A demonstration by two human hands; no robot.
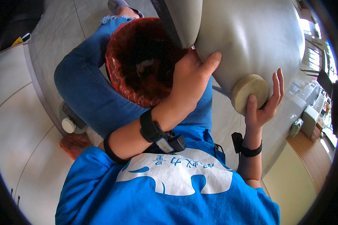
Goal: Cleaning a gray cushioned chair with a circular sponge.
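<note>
A large smooth grey seat or furniture piece (248, 42), apparently leather-covered, leans in from the upper right. My left hand (193, 76) grips its near edge, thumb flat on the grey surface and fingers hidden behind. Against the lower part of the piece sits a thick round beige disc (250, 94), possibly a pad or foot. My right hand (260, 108) has its thumb on the disc's face, with the other fingers stretched up beside it. Between my knees stands a bin lined with a red plastic bag (119, 81). Its dark inside cannot be made out.
White cabinet doors (14, 118) line the left side. On the tiled floor (62, 42) near my left knee are a white-capped item (68, 125) and a crumpled red bag (76, 144). A ribbed wooden surface (308, 157) and a dark chair (324, 78) appear at right.
</note>
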